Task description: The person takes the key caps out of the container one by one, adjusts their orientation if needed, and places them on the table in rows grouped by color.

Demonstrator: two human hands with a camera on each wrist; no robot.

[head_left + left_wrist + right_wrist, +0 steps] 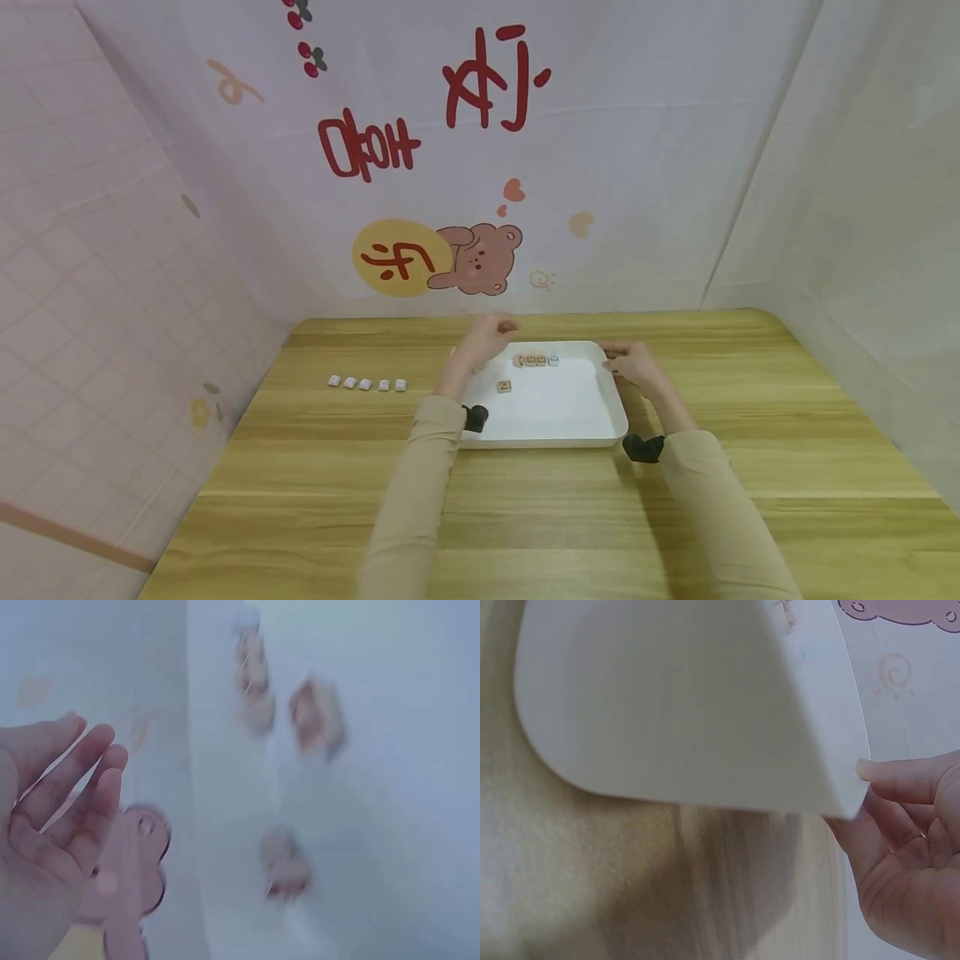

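A white tray point(555, 410) lies on the wooden table, with several small keycap-like pieces in it. Brown keycaps point(531, 361) and one white keycap point(553, 360) form a row near its far side, and a lone brown keycap point(504, 387) sits nearer. Above the tray's far left side is my left hand point(486, 337); its fingers bend loosely with nothing between them in the left wrist view, where the keycaps point(319, 716) are blurred. My right hand point(911, 847) pinches the tray's far right corner, thumb on the rim and fingers underneath. My left forearm hides the tray's left edge.
Several white keycaps point(365, 384) stand in a row on the table point(300, 467), left of the tray. A cloth-like backdrop with a printed bear point(483, 258) rises behind the table's far edge, with pale side walls at left and right.
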